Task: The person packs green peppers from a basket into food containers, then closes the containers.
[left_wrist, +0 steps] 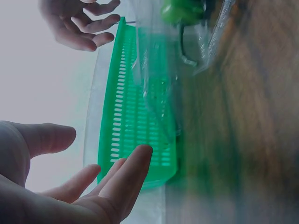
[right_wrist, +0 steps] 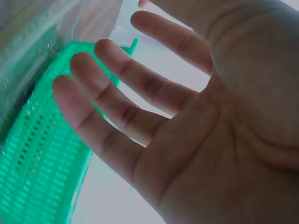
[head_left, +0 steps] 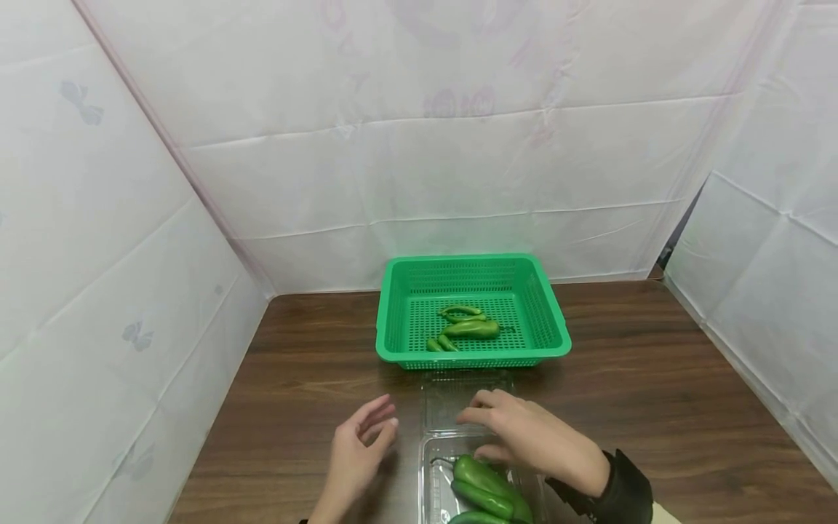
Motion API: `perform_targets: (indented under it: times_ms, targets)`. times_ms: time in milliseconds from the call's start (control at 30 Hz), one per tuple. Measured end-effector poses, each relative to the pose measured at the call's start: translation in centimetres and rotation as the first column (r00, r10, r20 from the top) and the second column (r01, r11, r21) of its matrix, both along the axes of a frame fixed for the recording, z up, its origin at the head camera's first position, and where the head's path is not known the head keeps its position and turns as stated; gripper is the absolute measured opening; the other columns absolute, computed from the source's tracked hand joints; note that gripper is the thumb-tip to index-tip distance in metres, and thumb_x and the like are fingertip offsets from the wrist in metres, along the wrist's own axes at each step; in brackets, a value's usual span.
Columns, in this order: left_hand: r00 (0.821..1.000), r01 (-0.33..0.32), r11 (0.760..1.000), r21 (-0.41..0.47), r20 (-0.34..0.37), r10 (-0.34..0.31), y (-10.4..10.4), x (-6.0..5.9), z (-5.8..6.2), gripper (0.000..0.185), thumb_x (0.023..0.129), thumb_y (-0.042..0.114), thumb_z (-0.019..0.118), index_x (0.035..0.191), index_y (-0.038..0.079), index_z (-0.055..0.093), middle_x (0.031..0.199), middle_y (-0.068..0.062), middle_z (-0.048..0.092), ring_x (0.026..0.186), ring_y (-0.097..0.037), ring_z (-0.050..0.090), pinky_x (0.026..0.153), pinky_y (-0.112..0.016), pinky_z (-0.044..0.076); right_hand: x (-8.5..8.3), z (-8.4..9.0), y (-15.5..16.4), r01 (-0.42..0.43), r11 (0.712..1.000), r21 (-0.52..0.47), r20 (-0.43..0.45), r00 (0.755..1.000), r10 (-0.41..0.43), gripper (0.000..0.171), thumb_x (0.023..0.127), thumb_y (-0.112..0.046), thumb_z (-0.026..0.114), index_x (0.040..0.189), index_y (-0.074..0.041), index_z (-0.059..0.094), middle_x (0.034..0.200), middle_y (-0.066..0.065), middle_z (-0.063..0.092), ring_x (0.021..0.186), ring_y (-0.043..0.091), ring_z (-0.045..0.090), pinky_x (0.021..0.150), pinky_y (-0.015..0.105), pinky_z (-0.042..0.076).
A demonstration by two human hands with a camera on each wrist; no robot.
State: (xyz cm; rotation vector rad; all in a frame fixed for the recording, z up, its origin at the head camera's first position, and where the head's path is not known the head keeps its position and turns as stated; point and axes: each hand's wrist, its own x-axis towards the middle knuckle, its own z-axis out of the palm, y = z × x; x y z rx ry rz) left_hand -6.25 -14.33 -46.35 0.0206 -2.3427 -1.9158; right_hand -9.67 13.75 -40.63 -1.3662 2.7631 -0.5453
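Note:
A clear plastic clamshell box [head_left: 428, 466] lies at the front with its lid [head_left: 448, 400] folded back toward the basket. Several green peppers [head_left: 484, 477] sit inside it, one with its stem pointing left. My right hand [head_left: 524, 433] hovers over the box and its lid, fingers loosely bent, palm bare in the right wrist view. To the left of the box my left hand [head_left: 360, 444] is held above the table with relaxed fingers and nothing in them. In the left wrist view a pepper [left_wrist: 182, 11] shows through the box's wall.
Behind the box stands a green plastic basket [head_left: 393, 313] holding several more green peppers [head_left: 471, 330] of different sizes. Brown wood-grain table [head_left: 301, 364] extends on both sides. White sheeting [head_left: 314, 182] hangs around the back and sides.

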Motion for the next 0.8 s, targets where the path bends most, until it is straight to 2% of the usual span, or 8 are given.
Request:
perform_targets:
  times_ms: [100,300,533,800]
  targets:
    - [0.999,-0.03,0.999,-0.032,-0.024,0.029,-0.2,-0.4,0.4,0.042,0.094,0.004,0.073,0.134,-0.002,0.062,0.127,-0.023,0.068,0.11,-0.032,0.071,0.095,-0.027,0.056,-0.5,0.6,0.3,0.007,1.0,-0.004,0.002,1.0,-0.007,0.05,0.087,-0.028,0.084,0.133,-0.022,0.066,0.122,-0.005,0.062,0.108,0.012,0.06,0.084,0.026,0.055]
    - [0.996,-0.078,0.996,-0.045,-0.052,0.076,-0.4,-1.3,1.3,0.044,0.093,0.004,0.074,0.135,-0.002,0.062,0.133,-0.022,0.065,0.118,-0.037,0.067,0.099,-0.039,0.055,-1.6,1.5,0.5,0.001,1.0,-0.019,-0.047,0.999,-0.002,0.063,0.085,-0.028,0.086,0.142,-0.02,0.06,0.136,0.002,0.059,0.123,0.02,0.057,0.095,0.035,0.055]
    - [0.996,-0.077,0.997,-0.032,-0.036,0.076,-0.7,-2.1,2.4,0.049,0.096,0.007,0.073,0.142,-0.002,0.056,0.142,-0.022,0.059,0.129,-0.039,0.058,0.102,-0.04,0.052,-2.9,2.7,0.7,0.013,1.0,-0.027,-0.071,0.997,-0.015,0.074,0.086,-0.031,0.084,0.151,-0.022,0.05,0.145,0.004,0.053,0.134,0.023,0.052,0.107,0.039,0.048]
    - [0.995,-0.085,0.995,-0.054,-0.064,0.081,-1.4,-3.6,3.0,0.052,0.098,0.01,0.072,0.145,-0.002,0.053,0.146,-0.023,0.055,0.133,-0.038,0.056,0.104,-0.045,0.05,-4.7,3.9,0.8,0.03,0.999,-0.023,-0.083,0.996,-0.032,0.076,0.09,-0.034,0.08,0.155,-0.02,0.044,0.151,0.006,0.048,0.141,0.025,0.045,0.114,0.039,0.042]
